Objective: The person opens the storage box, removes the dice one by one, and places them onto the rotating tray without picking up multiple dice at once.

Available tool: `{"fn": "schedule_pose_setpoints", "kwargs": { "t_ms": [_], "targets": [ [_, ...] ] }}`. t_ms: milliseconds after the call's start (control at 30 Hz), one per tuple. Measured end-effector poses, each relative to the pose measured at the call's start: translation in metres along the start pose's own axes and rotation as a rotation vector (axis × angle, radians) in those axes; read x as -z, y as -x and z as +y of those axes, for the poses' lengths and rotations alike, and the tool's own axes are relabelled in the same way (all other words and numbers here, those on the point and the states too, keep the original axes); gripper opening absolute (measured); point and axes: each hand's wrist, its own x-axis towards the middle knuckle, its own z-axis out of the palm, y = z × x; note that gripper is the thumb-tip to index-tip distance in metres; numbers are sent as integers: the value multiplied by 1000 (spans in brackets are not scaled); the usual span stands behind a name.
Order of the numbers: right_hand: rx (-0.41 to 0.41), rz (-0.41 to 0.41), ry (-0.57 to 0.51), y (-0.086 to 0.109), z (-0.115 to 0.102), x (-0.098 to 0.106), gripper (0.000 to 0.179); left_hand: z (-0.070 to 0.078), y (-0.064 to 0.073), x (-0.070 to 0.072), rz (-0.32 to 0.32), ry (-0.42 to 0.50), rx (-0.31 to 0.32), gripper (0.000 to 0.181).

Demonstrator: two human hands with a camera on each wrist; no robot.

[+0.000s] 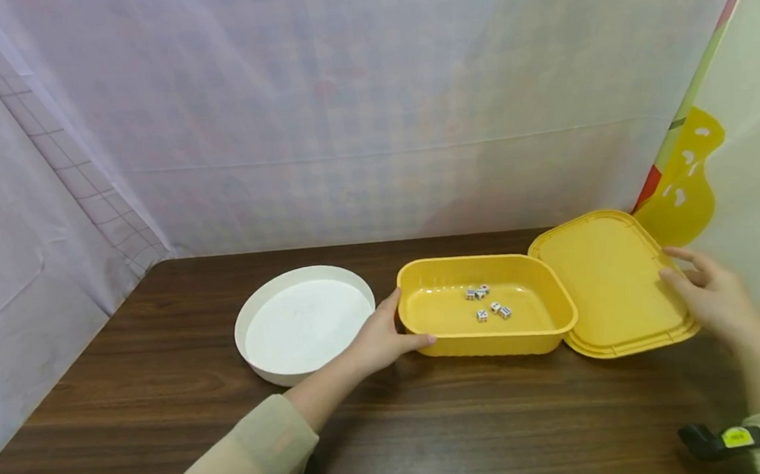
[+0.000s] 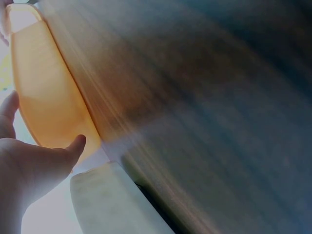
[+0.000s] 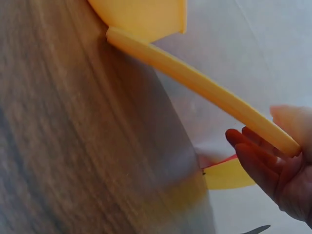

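A yellow plastic tub (image 1: 496, 345) stands on the table with several small white dice (image 1: 483, 316) on its floor. My left hand (image 1: 383, 337) holds it at the left end, thumb along the front wall and fingers at the left rim; the left wrist view shows that thumb and finger spread about the tub's end (image 2: 51, 92). The yellow lid (image 1: 615, 285) leans off the tub's right side. At its right edge my right hand (image 1: 713, 296) grips it, thumb on top and fingers underneath. In the right wrist view the lid (image 3: 204, 90) slants, its far edge low beside the tub.
Left of the tub is a round, shallow white tray (image 1: 306, 324), close to my left forearm. All this is on a dark wood-grain table (image 1: 165, 403). A pale patterned curtain (image 1: 343, 106) hangs along the back edge, with more fabric at both sides.
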Motion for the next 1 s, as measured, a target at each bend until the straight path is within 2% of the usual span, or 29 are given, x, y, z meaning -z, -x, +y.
{"fn": "schedule_pose_setpoints", "kwargs": {
  "t_ms": [167,467,633,867,1000],
  "targets": [
    [-5,-61,173,-1,0,-1,63,2,1,0,0,-1,7,89],
    [46,-142,405,-1,3,-5,71,2,1,1,-3,-4,10,91],
    [87,-193,427,-2,5,-8,72,1,1,1,-3,0,0,89],
    [34,-316,495,-4,9,-11,78,1,2,1,-3,0,6,89],
    [36,-341,524,-4,14,-13,77,2,2,1,-1,-3,13,90]
  ]
}}
